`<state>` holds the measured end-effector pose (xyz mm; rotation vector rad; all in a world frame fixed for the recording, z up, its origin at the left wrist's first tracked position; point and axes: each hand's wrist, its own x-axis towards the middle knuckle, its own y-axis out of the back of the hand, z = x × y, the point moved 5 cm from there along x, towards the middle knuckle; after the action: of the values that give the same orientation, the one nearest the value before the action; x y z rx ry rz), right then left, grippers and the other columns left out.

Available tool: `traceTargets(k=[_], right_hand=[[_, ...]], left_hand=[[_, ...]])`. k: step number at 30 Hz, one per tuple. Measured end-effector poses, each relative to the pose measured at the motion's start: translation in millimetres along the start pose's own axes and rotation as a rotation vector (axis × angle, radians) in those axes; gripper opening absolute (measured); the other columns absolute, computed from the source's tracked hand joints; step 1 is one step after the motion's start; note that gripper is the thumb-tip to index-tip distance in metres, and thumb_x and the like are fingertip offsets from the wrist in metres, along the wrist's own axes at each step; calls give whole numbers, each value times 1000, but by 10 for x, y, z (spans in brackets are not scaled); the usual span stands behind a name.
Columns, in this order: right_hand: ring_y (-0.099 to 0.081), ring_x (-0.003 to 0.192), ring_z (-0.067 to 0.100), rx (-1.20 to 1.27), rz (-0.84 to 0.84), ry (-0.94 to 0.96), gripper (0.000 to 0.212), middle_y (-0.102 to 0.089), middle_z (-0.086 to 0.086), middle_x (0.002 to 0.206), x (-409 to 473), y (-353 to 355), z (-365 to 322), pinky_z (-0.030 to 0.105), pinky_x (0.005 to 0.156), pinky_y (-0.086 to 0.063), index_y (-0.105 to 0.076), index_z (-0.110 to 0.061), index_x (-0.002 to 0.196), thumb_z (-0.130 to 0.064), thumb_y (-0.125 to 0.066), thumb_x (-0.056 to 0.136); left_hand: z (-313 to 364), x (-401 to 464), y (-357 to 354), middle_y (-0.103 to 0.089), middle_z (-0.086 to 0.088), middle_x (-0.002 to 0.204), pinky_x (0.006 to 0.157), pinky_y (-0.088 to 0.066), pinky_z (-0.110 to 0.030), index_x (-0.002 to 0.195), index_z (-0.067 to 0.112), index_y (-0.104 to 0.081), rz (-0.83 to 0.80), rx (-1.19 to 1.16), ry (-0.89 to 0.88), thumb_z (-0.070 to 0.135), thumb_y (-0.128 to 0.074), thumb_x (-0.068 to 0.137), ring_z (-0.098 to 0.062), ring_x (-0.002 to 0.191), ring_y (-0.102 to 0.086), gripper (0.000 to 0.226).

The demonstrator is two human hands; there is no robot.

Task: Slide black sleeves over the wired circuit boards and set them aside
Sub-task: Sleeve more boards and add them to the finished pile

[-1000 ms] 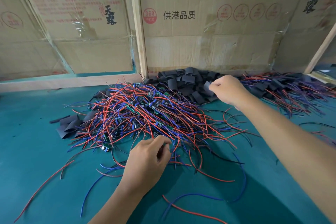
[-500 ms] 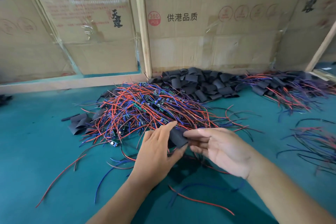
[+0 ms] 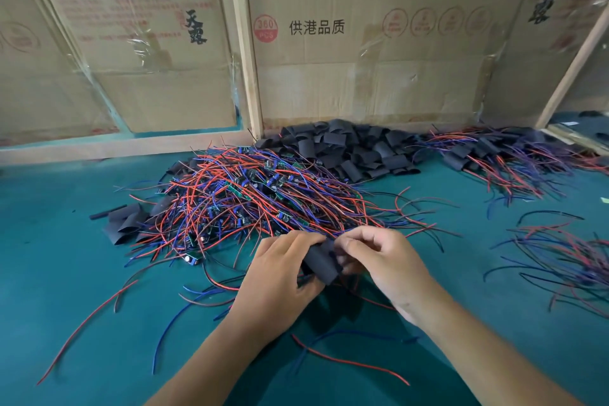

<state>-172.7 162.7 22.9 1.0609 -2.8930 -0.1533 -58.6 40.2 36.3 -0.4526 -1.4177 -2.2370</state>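
A black sleeve [image 3: 321, 262] is held between both hands just in front of the wire heap. My left hand [image 3: 280, 277] grips its left side, and my right hand [image 3: 385, 262] pinches its right end with curled fingers. Red and blue wires trail from under the hands toward me. The board inside or behind the sleeve is hidden. A big tangle of wired circuit boards [image 3: 257, 198] lies behind the hands. A pile of loose black sleeves [image 3: 349, 148] sits at the back against the cardboard.
Sleeved boards with wires [image 3: 501, 155] lie at the back right. More wire bundles [image 3: 566, 260] spread at the right edge. A few flat sleeves [image 3: 127, 221] lie left of the heap. Cardboard panels [image 3: 362, 43] wall the back of the green table [image 3: 66, 290].
My right hand came back from the sleeve pile with a sleeve and met the left hand. Both hands now curl tighter around the sleeve, which has turned more upright.
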Motion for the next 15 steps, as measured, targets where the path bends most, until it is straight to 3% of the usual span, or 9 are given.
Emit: traceTargets(k=[3, 5, 7, 10, 12, 15], right_hand=[[-65, 63, 20, -286, 54, 106, 20, -72, 5, 71, 5, 83, -22, 35, 66, -54, -71, -21, 77, -23, -62, 94], [-61, 63, 11, -423, 56, 268, 18, -69, -3, 72, -42, 74, -130, 27, 61, -48, -68, -25, 79, -34, -61, 93], [-63, 78, 7, -477, -60, 425, 16, -67, -11, 81, -116, -21, -237, 15, 68, -43, -66, -28, 85, -41, -60, 92], [-60, 88, 7, -601, -234, 480, 29, -63, -15, 90, -183, -155, -225, 19, 78, -45, -65, -26, 95, -54, -60, 90], [-60, 86, 9, -621, -238, 471, 29, -63, -14, 88, -183, -151, -206, 24, 78, -47, -65, -23, 95, -52, -64, 90], [-60, 80, 3, -595, -176, 501, 14, -65, -15, 82, -168, -110, -245, 14, 70, -43, -71, -20, 92, -33, -68, 94]], left_hand=[[15, -25, 47, -64, 10, 102, 83, -33, -26, 109, 22, -61, -29, 122, -1, 31, -61, 88, -11, 93, -50, 23], [40, -39, 24, -60, 9, 100, 85, -33, -28, 105, 23, -56, -105, 186, -12, 40, -48, 99, -14, 93, -50, 20], [58, -56, -26, -54, 9, 106, 95, -33, -31, 107, 24, -48, -199, 294, -33, 45, -37, 102, -16, 101, -49, 24], [58, -69, -60, -47, 9, 110, 100, -29, -33, 110, 25, -41, -258, 356, -28, 44, -35, 99, -18, 108, -44, 22], [79, -66, -59, -47, 9, 109, 100, -29, -33, 109, 25, -40, -249, 382, -27, 45, -36, 98, -17, 107, -44, 23], [128, -40, -21, -52, 11, 104, 93, -32, -31, 105, 25, -44, -162, 316, -10, 43, -44, 96, -15, 101, -47, 20]])
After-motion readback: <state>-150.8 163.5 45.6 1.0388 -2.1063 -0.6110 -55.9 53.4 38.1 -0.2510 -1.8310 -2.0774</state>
